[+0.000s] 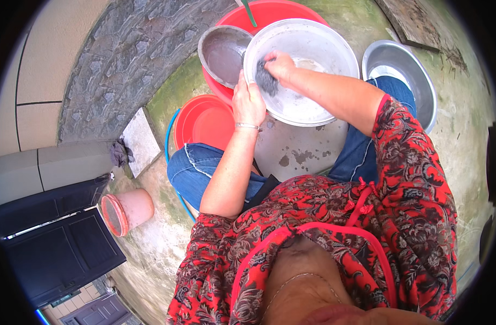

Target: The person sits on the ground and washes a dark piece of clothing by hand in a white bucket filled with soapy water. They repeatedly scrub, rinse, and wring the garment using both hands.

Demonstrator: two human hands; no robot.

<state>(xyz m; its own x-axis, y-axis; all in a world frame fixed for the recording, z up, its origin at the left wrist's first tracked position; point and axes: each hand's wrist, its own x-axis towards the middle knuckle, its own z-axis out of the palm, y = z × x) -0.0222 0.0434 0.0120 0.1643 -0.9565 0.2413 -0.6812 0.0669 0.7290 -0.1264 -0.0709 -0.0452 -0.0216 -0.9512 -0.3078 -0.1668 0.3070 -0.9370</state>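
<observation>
A large pale metal basin (305,36) is in front of me with its inside facing me. My left hand (249,101) grips its left rim, fingers along the outside. Inside the basin, my right hand (279,67) holds a dark grey scouring pad (266,79) against the inner wall near the left side. Whitish residue marks the basin's bottom. Beside my left fingers, a smaller, dull grey metal bowl (223,61) rests over a large red plastic tub (268,12), which is partly hidden behind both vessels.
An orange-red plastic basin (205,122) stands by my left knee, near a blue hose (169,134). To the right is another metal basin (424,89). A pink bucket (138,207), a pale slab (140,142) with a dark cloth (119,152), and a stone wall (122,61) lie leftward. A wooden board (410,22) lies far right.
</observation>
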